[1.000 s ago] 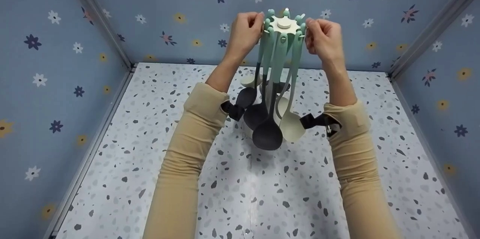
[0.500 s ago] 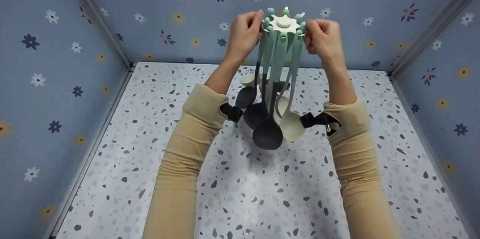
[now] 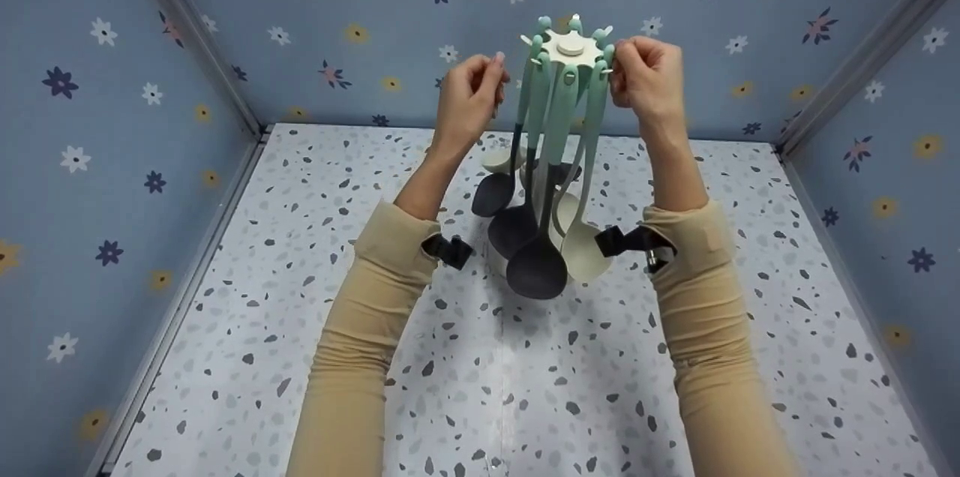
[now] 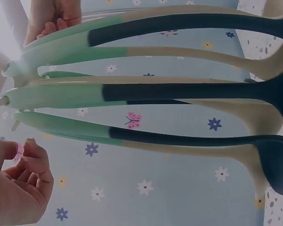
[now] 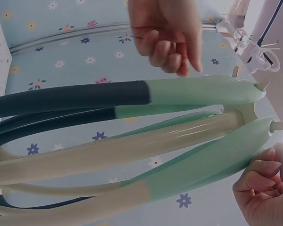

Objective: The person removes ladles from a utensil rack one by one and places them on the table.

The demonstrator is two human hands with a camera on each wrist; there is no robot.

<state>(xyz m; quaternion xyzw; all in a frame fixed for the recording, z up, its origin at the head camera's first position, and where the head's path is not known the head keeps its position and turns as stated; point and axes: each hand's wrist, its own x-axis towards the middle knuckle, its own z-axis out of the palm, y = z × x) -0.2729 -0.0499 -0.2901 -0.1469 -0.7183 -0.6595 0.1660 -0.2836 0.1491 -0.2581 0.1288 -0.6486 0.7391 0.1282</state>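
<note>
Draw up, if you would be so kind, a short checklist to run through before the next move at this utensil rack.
1. Left hand apart from the hanging utensils: ok, a gap shows.
2. Right hand at a mint handle: ok.
3. Firmness of that pinch: cannot tell.
4. Dark front ladle hanging from the rack: ok.
5. Rack's footing steady: cannot tell, utensils screen it.
</note>
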